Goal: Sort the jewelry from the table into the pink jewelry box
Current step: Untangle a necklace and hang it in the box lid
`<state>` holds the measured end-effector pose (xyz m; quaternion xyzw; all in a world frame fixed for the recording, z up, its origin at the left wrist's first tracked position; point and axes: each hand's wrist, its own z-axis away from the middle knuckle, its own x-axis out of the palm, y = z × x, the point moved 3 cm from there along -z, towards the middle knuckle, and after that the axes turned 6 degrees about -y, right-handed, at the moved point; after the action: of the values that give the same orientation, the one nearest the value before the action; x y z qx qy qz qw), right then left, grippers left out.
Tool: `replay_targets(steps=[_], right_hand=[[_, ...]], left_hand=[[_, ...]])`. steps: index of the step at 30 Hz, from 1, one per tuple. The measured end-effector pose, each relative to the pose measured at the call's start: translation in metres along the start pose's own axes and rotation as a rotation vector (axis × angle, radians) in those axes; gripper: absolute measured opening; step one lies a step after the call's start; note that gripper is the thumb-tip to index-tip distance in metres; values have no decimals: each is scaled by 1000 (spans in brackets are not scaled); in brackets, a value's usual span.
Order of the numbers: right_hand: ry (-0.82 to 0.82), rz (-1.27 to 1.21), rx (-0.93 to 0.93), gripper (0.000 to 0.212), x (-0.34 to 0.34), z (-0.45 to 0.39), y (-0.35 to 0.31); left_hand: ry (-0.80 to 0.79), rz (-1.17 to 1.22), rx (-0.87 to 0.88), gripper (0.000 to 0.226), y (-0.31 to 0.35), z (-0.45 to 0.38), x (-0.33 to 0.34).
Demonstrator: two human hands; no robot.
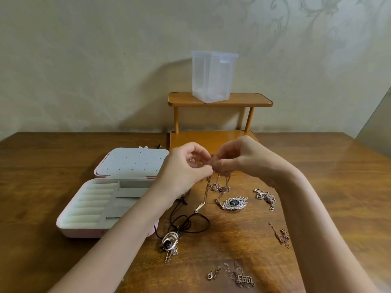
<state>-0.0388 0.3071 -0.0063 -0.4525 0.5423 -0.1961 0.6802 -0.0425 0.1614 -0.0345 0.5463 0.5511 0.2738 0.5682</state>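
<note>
Hands: from the head view we see the left hand point(186, 166) and the right hand point(239, 159) raised together above the table point(338, 176), fingertips almost touching, both pinching a thin chain necklace point(206, 192).
Chain necklace: it hangs from the fingers, and its bar pendant point(200, 206) reaches down towards the tabletop; we cannot tell whether it touches the wood.
Pink jewelry box point(80, 229): it lies open on the table under our left forearm, lid tipped back, with ring rolls on the left side and small compartments on the right.
Loose pieces: we see a feather-shaped pendant point(233, 203) just below the hands, an oval pendant on a black cord point(169, 241) beside the box, a silver cluster point(266, 197) to the right, a thin chain point(280, 235) nearer us, and a block-pattern pendant point(245, 279) nearest.
Background: a clear plastic container point(212, 77) stands on a small wooden shelf point(249, 100) against the wall.
</note>
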Motion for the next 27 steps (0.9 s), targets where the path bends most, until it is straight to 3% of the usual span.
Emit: replay_targets(steps=[5, 7, 13, 21, 27], right_hand=[[-47, 183, 40, 8, 5, -1, -1], [-76, 100, 9, 8, 4, 1, -2], [-57, -215, -123, 9, -3, 5, -1], [-63, -233, -151, 4, -3, 4, 1], [-166, -382, -193, 3, -1, 6, 5]], left_hand=[[-65, -282, 143, 22, 5, 5, 6], [-98, -189, 110, 25, 5, 3, 3], [-97, 419, -126, 19, 3, 2, -1], [-40, 318, -11, 19, 3, 3, -2], [-329, 755, -134, 27, 2, 4, 2]])
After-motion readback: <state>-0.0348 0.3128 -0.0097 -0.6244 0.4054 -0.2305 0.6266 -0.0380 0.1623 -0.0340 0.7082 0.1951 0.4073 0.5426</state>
